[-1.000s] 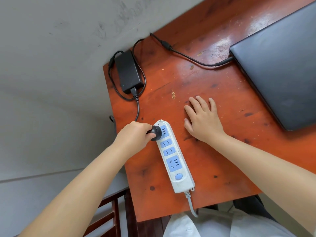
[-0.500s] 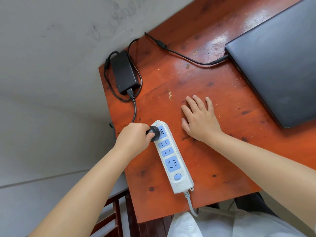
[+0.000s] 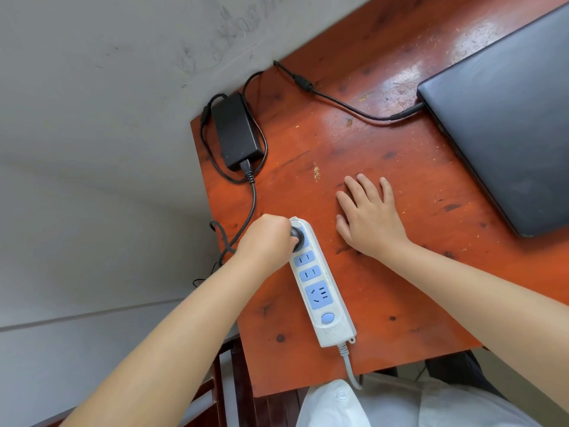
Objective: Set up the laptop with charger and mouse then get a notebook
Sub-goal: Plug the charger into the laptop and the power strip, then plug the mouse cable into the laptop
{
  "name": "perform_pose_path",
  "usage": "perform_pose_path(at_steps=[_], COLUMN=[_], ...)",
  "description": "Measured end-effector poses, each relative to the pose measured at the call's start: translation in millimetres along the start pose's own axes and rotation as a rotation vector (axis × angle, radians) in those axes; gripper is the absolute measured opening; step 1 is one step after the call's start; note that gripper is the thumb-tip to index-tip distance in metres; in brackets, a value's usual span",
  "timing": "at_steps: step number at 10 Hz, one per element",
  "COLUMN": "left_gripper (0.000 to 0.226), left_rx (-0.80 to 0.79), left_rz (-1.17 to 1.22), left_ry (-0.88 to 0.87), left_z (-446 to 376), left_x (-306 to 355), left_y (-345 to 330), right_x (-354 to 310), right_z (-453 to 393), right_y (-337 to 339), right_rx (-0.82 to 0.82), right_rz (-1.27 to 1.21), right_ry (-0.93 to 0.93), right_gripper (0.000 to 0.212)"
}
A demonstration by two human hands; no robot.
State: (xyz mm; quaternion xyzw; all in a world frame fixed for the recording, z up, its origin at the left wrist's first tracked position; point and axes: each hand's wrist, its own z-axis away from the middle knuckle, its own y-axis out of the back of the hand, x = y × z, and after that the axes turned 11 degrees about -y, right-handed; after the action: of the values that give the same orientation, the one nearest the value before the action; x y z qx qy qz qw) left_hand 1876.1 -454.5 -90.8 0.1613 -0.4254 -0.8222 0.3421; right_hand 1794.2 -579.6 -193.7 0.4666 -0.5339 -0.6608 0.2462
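Observation:
My left hand (image 3: 266,241) grips the black charger plug (image 3: 297,236) at the top socket of a white and blue power strip (image 3: 320,291). The plug's cable runs up to the black charger brick (image 3: 235,131) at the table's far left corner. From the brick a thin cord (image 3: 345,103) leads to the closed dark laptop (image 3: 505,118) at the right and joins its left edge. My right hand (image 3: 371,218) lies flat on the red wooden table (image 3: 400,288), fingers spread, just right of the strip. No mouse or notebook is in view.
A grey wall (image 3: 107,118) borders the table's left side. The strip's grey cord (image 3: 349,368) drops over the near edge. A wooden chair frame (image 3: 221,392) shows below the table's left corner, and white clothing (image 3: 400,408) at the bottom.
My left hand has pressed the plug further down onto the strip's top socket. The right hand stays flat on the table. The view has shifted slightly.

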Motion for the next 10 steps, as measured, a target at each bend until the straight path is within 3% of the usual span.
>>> perform_pose_path(at_steps=[8, 9, 10], left_gripper=[0.048, 0.044, 0.022], left_rx=[0.065, 0.032, 0.055], left_rz=[-0.042, -0.114, -0.264], left_ry=[0.052, 0.125, 0.125], left_z=[-9, -6, 0], left_x=[11, 19, 35], left_y=[-11, -9, -1], right_x=[7, 16, 31], right_z=[1, -3, -7], right_y=[2, 9, 30], right_rx=[-0.120, -0.226, -0.275], right_rz=[-0.079, -0.077, -0.047], right_ry=[0.008, 0.068, 0.115], right_gripper=[0.040, 0.045, 0.044])
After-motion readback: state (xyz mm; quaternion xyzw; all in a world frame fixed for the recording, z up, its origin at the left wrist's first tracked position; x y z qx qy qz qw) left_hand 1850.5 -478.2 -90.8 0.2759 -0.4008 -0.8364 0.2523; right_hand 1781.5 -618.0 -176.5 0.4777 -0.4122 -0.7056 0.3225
